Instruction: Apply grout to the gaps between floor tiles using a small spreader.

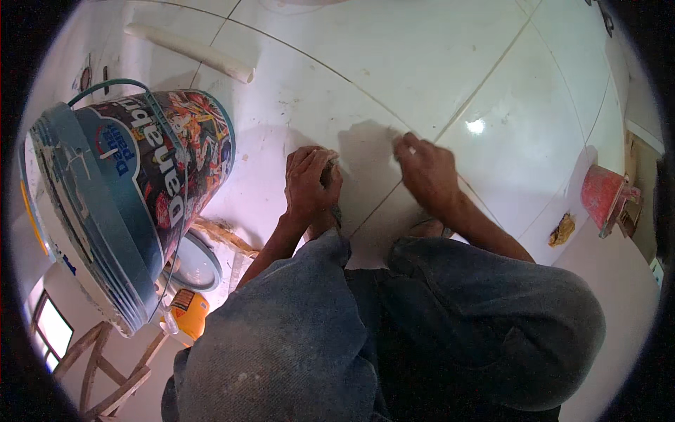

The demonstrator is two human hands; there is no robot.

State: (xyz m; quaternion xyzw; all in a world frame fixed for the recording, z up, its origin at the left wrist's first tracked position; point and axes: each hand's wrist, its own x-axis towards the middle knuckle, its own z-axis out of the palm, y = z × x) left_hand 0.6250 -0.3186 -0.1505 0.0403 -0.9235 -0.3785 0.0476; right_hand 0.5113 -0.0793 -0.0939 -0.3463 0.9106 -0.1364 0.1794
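My left hand (309, 181) is closed, its fingers curled round something pale whose kind I cannot make out. It is held in front of my left foot, above the white tiled floor (351, 42). To its right my right hand (427, 176) is closed too and somewhat blurred. Its fingertips pinch a small whitish thing, too indistinct to name, close to a grout line where tiles meet. My two hands are apart, and shadows fall on the tiles between them. Below them are my bent knees in worn blue jeans (281, 337).
A large paint bucket (151, 133) with a raised handle is at the left. Near it are a grey round lid (200, 264), a yellow container (190, 314) and wooden legs (116, 376). A white tube (190, 53) lies beyond. A red plastic container (600, 197) and a brown crumpled scrap (562, 230) lie right.
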